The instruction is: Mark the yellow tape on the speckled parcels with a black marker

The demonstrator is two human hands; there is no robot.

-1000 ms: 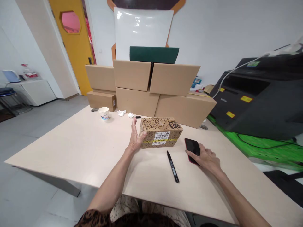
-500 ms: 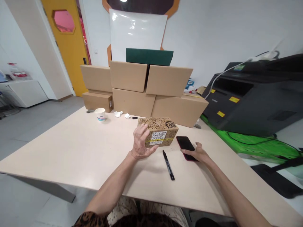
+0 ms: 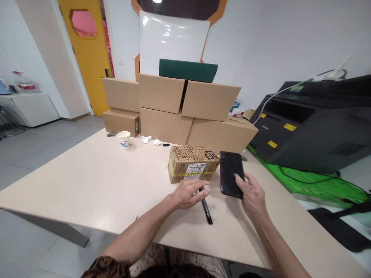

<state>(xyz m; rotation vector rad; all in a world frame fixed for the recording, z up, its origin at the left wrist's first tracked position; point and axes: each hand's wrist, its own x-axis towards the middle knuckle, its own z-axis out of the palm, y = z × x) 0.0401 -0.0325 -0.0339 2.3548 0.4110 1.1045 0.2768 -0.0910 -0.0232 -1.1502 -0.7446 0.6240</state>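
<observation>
My right hand (image 3: 253,195) holds a black phone with a red edge (image 3: 230,173) raised off the table, thumb on its screen. My left hand (image 3: 189,192) rests low over the top end of a black marker pen (image 3: 206,210) that lies on the table, fingers curled and touching it. Just beyond both hands sits a small speckled brown box (image 3: 191,162) with a white QR label and yellow tape.
A beige table (image 3: 95,181) carries a stack of plain cardboard boxes (image 3: 179,112) at the back, a green folder (image 3: 188,69), a paper cup (image 3: 124,138), crumpled tissue (image 3: 146,138) and a small black cap (image 3: 165,144). A large black printer (image 3: 315,123) stands right.
My left hand left the side of the speckled box and came down onto the pen. My right hand lifted the phone off the table and tilted it upright.
</observation>
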